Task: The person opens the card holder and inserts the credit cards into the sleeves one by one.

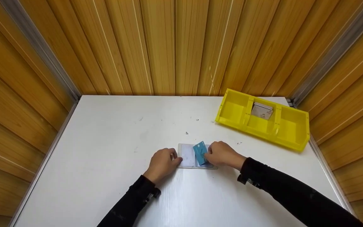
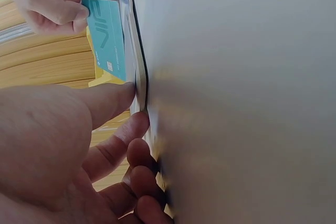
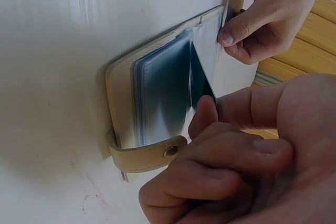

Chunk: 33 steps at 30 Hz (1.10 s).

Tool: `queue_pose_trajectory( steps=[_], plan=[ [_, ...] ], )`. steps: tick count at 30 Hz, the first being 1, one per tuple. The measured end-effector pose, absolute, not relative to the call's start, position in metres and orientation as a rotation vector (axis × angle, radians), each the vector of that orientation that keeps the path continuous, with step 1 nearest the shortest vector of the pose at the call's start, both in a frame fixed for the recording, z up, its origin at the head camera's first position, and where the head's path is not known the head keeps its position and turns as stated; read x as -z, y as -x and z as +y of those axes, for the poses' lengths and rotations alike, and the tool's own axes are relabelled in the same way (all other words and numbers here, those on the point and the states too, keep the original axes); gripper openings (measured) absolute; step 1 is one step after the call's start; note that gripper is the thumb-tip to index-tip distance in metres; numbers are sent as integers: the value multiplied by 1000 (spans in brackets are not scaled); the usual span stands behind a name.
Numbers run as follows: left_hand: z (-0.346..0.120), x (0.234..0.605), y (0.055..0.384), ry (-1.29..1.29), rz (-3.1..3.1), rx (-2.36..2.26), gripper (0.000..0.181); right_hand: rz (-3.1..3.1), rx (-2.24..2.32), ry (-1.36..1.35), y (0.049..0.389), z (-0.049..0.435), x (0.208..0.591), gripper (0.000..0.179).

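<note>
An opened card holder (image 1: 187, 155) with clear plastic sleeves (image 3: 164, 90) and a beige cover (image 3: 119, 85) lies flat on the white table. Its snap strap (image 3: 149, 156) sticks out on the right side. My right hand (image 1: 221, 153) pinches a teal card (image 2: 107, 43) marked "VIP" between thumb and finger, tilted above the sleeves. On the opposite side, my left hand (image 1: 162, 164) pinches the holder's left edge between thumb and forefinger, its other fingers curled near the tabletop. In the right wrist view the card shows only as a dark, thin slant.
A yellow tray (image 1: 260, 134) with three compartments stands at the table's back right. In its middle compartment leans a grey, box-like item (image 1: 262, 111). Wood-patterned panels (image 1: 159, 47) enclose the white table (image 1: 112, 132) at the back and sides.
</note>
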<state>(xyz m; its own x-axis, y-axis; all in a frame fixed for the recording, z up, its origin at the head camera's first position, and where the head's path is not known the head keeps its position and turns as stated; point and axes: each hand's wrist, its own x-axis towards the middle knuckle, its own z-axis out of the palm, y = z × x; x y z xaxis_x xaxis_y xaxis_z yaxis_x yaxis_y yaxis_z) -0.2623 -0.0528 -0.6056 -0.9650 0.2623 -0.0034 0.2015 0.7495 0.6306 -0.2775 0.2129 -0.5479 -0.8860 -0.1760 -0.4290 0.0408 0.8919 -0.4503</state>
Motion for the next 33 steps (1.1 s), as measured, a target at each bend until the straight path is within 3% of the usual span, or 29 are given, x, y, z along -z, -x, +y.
queue_pose_trajectory(
  steps=[33],
  plan=[
    [-51,605,262,-356,2836,-999,24,2598,633,197,275,204,551,28]
  ],
)
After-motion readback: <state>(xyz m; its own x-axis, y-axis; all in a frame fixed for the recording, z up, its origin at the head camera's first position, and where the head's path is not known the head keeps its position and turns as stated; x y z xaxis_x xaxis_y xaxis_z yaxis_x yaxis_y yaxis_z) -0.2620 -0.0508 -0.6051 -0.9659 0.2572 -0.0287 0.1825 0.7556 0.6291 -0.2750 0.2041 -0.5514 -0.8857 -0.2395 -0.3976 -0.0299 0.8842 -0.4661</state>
